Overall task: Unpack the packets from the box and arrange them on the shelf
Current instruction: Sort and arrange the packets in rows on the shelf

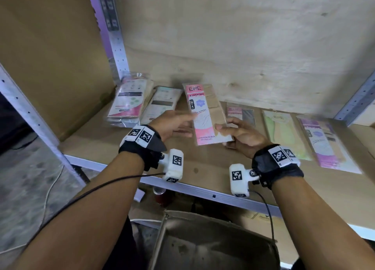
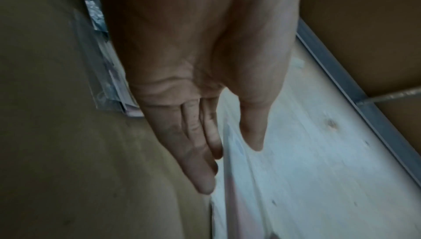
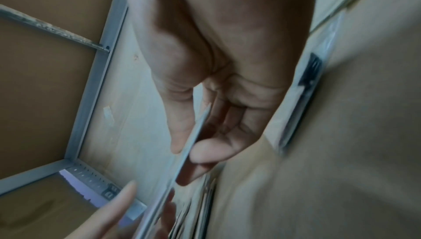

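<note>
A pink stocking packet (image 1: 205, 115) is being held tilted above the wooden shelf (image 1: 203, 164), in front of the person. The right hand (image 1: 241, 134) is pinching its lower right edge, thumb on the front and fingers (image 3: 212, 151) curled behind it. The left hand (image 1: 172, 123) is hovering just beside the packet's left edge, its fingers (image 2: 200, 154) lying straight and holding nothing. Other packets are lying on the shelf: a leaning stack (image 1: 129, 101) at the left, a small pink packet (image 1: 240, 112) behind the right hand, then a green packet (image 1: 284, 133) and a purple packet (image 1: 324, 144) to the right. A cardboard box (image 1: 213, 243) is sitting open below the shelf edge.
</note>
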